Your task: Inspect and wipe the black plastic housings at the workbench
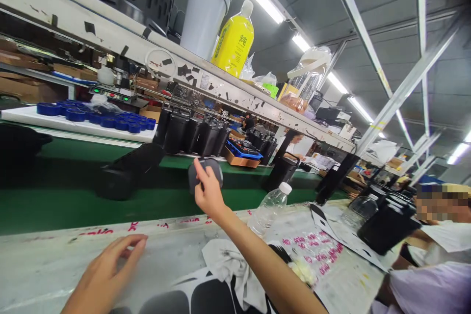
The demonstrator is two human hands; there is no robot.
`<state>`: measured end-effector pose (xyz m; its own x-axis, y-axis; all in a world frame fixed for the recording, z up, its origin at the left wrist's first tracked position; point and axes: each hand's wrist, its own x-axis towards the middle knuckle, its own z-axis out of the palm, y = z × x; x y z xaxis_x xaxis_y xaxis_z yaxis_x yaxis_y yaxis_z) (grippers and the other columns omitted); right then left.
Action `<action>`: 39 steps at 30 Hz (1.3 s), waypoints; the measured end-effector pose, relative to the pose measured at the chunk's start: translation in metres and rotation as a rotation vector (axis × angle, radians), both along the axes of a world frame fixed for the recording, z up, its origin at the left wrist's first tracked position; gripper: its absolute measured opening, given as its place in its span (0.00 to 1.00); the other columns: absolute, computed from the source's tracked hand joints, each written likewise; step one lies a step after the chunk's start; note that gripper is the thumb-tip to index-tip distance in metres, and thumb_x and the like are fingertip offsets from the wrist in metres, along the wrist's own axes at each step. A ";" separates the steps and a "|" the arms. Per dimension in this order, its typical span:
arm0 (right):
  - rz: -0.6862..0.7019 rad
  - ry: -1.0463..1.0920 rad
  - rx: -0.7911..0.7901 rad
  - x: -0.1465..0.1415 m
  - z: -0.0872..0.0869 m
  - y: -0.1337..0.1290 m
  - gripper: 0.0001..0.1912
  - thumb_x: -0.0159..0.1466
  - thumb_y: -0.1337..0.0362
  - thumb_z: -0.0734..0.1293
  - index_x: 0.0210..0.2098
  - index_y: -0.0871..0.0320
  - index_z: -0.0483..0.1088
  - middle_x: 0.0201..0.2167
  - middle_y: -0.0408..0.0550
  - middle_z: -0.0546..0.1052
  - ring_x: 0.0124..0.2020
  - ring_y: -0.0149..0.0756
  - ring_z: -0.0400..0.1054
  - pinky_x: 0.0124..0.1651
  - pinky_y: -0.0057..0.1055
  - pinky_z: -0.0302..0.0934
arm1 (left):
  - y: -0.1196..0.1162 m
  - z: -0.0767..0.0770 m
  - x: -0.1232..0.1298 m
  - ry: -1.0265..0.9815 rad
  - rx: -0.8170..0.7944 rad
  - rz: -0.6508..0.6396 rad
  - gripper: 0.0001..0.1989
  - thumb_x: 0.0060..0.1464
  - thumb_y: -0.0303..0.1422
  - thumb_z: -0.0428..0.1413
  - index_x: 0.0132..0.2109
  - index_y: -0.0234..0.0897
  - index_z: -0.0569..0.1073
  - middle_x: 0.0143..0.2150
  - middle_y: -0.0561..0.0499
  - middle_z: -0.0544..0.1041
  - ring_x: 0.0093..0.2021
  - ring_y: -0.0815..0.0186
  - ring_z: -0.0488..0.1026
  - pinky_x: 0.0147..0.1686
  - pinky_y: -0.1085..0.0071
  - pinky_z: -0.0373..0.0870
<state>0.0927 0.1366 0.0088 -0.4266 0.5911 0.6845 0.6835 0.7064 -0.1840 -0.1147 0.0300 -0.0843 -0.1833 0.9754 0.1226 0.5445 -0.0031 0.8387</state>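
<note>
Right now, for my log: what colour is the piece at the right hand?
The piece is dark grey; head view.

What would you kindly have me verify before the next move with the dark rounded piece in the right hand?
1. Right hand has hold of the dark rounded piece: ok, fingers lie against it.
2. Left hand free: ok, nothing visible in its grasp.
3. Dark rounded piece off the green belt: cannot tell, contact is unclear from this angle.
4. Clear bottle capped: ok, white cap on.
5. Bench free of loose items: not ok, a crumpled white cloth lies there.
</note>
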 end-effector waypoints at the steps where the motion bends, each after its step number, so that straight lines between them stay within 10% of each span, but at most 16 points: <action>1: 0.036 -0.119 0.010 -0.001 -0.007 -0.005 0.38 0.58 0.72 0.55 0.69 0.61 0.48 0.46 0.56 0.66 0.40 0.38 0.68 0.39 0.34 0.67 | -0.002 0.001 0.001 0.011 0.003 -0.019 0.30 0.48 0.61 0.43 0.44 0.47 0.75 0.47 0.54 0.78 0.45 0.59 0.74 0.37 0.70 0.72; 5: 0.316 -0.699 0.041 0.000 -0.034 -0.026 0.32 0.65 0.66 0.55 0.68 0.54 0.49 0.42 0.48 0.73 0.25 0.32 0.65 0.21 0.28 0.54 | -0.004 -0.001 0.005 0.092 0.011 -0.046 0.34 0.47 0.60 0.40 0.46 0.41 0.73 0.50 0.49 0.75 0.44 0.59 0.74 0.32 0.69 0.70; 8: 0.446 -0.995 0.061 0.005 -0.044 -0.026 0.28 0.70 0.66 0.47 0.69 0.60 0.45 0.35 0.45 0.75 0.27 0.33 0.67 0.21 0.30 0.53 | -0.001 -0.011 0.008 0.162 -0.033 -0.117 0.35 0.49 0.60 0.37 0.48 0.42 0.71 0.55 0.50 0.70 0.49 0.58 0.71 0.47 0.65 0.71; 16: 0.162 -0.932 -0.008 0.043 -0.041 0.039 0.39 0.60 0.70 0.62 0.69 0.50 0.48 0.41 0.49 0.75 0.32 0.36 0.71 0.31 0.28 0.63 | 0.011 -0.032 -0.003 0.215 0.044 -0.228 0.27 0.56 0.54 0.40 0.51 0.47 0.71 0.57 0.49 0.67 0.58 0.59 0.67 0.63 0.57 0.60; 19: -0.052 -0.738 -0.026 0.043 -0.047 0.042 0.42 0.56 0.71 0.66 0.68 0.54 0.50 0.45 0.53 0.75 0.46 0.46 0.71 0.50 0.46 0.65 | 0.013 -0.036 -0.003 0.225 0.060 -0.204 0.30 0.54 0.56 0.38 0.51 0.45 0.72 0.58 0.47 0.66 0.58 0.57 0.67 0.63 0.53 0.61; 25: -0.229 -0.465 -0.201 0.047 -0.076 -0.027 0.38 0.59 0.64 0.68 0.65 0.69 0.52 0.66 0.74 0.56 0.66 0.65 0.52 0.60 0.64 0.54 | 0.022 -0.073 -0.007 0.244 0.173 -0.226 0.26 0.57 0.56 0.41 0.52 0.49 0.70 0.58 0.49 0.66 0.60 0.56 0.64 0.66 0.49 0.57; 29: -0.133 -0.466 -0.371 0.098 -0.076 -0.102 0.29 0.66 0.53 0.63 0.63 0.58 0.60 0.70 0.69 0.48 0.71 0.61 0.37 0.66 0.62 0.45 | 0.026 -0.084 -0.006 0.318 0.204 -0.248 0.26 0.59 0.54 0.42 0.55 0.46 0.69 0.58 0.47 0.65 0.61 0.55 0.61 0.66 0.48 0.56; 33: -0.406 -0.326 -0.596 0.175 -0.081 -0.164 0.28 0.69 0.47 0.55 0.64 0.50 0.59 0.72 0.57 0.43 0.73 0.53 0.30 0.70 0.60 0.36 | 0.024 -0.081 -0.003 0.360 0.178 -0.206 0.29 0.57 0.58 0.41 0.52 0.47 0.71 0.56 0.47 0.67 0.58 0.53 0.64 0.60 0.46 0.62; 39: -0.692 -0.192 -0.501 0.251 -0.148 -0.199 0.30 0.71 0.49 0.49 0.70 0.49 0.46 0.72 0.50 0.45 0.73 0.47 0.36 0.70 0.60 0.38 | 0.015 -0.068 0.002 0.350 0.246 -0.181 0.23 0.58 0.57 0.43 0.49 0.52 0.72 0.53 0.52 0.71 0.55 0.56 0.68 0.60 0.51 0.63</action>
<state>0.3437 -0.0629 -0.1393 0.0574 0.9721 0.2275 0.9799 -0.0113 -0.1991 -0.1131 0.0452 -0.1526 0.0813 0.9221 0.3783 0.7669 -0.3003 0.5672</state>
